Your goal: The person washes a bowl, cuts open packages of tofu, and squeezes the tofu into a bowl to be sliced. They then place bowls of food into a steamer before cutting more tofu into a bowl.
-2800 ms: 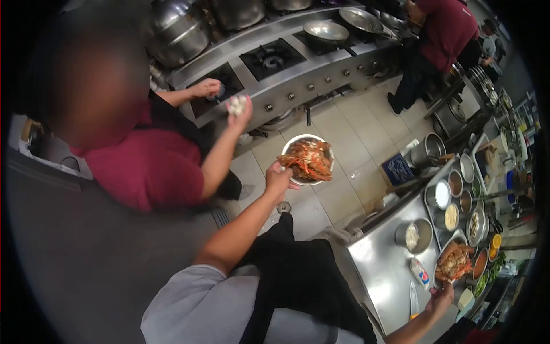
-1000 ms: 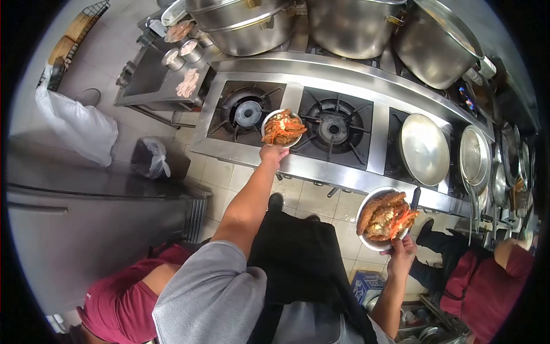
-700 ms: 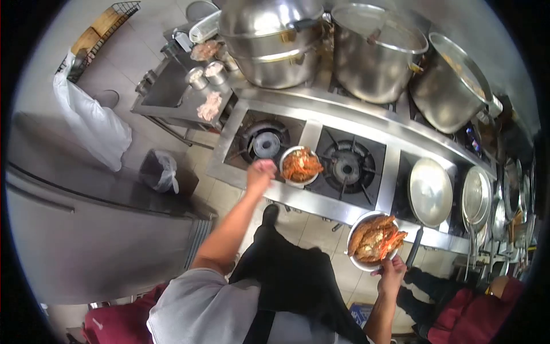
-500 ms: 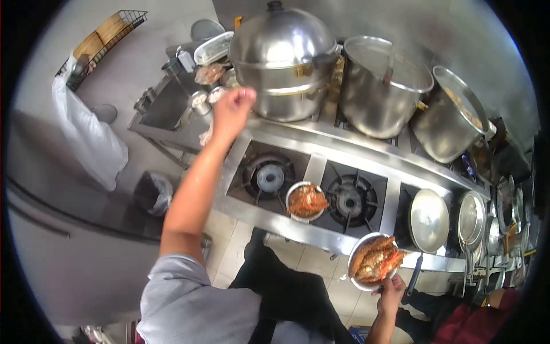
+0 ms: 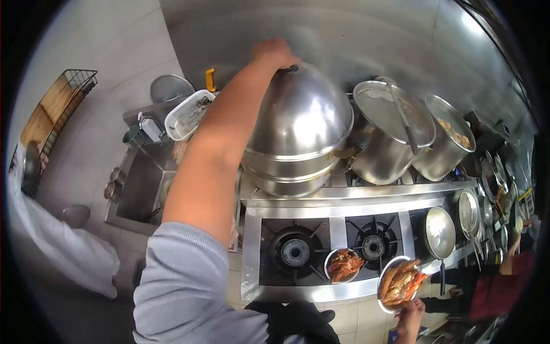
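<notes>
My left hand [image 5: 277,54] is closed on the black knob [image 5: 291,68] at the top of the domed steel lid [image 5: 303,114]. That lid sits on a large steamer pot [image 5: 292,176] at the back of the stove. At the lower right, my right hand [image 5: 412,309] grips the rim of a white bowl [image 5: 388,308] heaped with reddish-brown fried food [image 5: 401,282]. A second bowl [image 5: 327,268] of similar food rests between the two front burners.
Two tall steel pots [image 5: 378,157] [image 5: 441,157] stand right of the steamer. A pan [image 5: 440,232] lies on the stove's right side. The sink [image 5: 140,180] and a white basket [image 5: 175,123] are at left. Another person [image 5: 498,289] stands at far right.
My left hand has moved up and forward onto the lid's knob and closed there. The view has shifted toward the back wall. My right hand still holds its bowl.
</notes>
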A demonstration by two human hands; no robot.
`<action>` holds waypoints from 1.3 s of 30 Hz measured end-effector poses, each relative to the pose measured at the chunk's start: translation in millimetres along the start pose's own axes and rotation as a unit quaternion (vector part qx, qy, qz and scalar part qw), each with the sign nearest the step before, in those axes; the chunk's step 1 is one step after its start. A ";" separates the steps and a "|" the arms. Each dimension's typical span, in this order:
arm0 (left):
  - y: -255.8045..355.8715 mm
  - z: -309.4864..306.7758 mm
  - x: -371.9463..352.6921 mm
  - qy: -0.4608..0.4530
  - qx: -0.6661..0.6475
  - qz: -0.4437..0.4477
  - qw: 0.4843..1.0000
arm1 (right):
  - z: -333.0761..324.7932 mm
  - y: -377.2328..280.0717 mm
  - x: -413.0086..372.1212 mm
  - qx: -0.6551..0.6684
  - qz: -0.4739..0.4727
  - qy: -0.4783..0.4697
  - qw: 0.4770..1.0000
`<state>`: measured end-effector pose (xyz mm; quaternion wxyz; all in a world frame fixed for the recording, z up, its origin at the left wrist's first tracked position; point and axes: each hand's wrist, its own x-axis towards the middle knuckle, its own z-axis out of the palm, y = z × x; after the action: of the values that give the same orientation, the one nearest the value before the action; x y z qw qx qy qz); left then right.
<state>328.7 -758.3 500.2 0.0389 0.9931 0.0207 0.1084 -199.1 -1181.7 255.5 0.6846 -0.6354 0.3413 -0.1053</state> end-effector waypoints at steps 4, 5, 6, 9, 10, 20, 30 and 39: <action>-19.5 -16.9 7.7 0.030 -0.055 0.029 0.998 | 60.7 -53.9 -3.8 0.009 -0.014 -0.015 1.000; -33.6 -22.1 10.0 0.034 -0.094 0.032 0.995 | 71.5 -62.7 0.5 0.005 -0.019 -0.008 1.000; -50.8 -30.9 16.0 0.026 -0.134 0.032 0.990 | 82.4 -76.5 3.0 0.005 -0.023 -0.015 1.000; -124.7 -36.1 73.8 -0.024 -0.269 0.038 0.962 | 115.9 -129.3 15.9 0.000 -0.055 -0.024 0.998; -142.1 -46.1 68.2 -0.026 -0.296 0.020 0.955 | 129.7 -146.9 18.3 -0.013 -0.074 -0.007 0.997; -216.7 -48.7 45.8 0.068 -0.444 -0.045 0.892 | 310.0 -241.1 167.2 -0.116 -0.173 -0.217 0.954; -226.6 -46.7 42.3 0.045 -0.393 -0.040 0.918 | 465.7 -212.7 235.3 -0.439 -0.133 -0.302 0.836; -211.2 -55.0 20.7 0.069 -0.425 -0.080 0.899 | 536.2 -156.4 247.0 -0.799 -0.348 -0.420 0.253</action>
<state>330.0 -542.8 540.9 0.4647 0.8669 0.0551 0.1720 352.4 -923.1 298.8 -0.2282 -0.8709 -0.3382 0.2741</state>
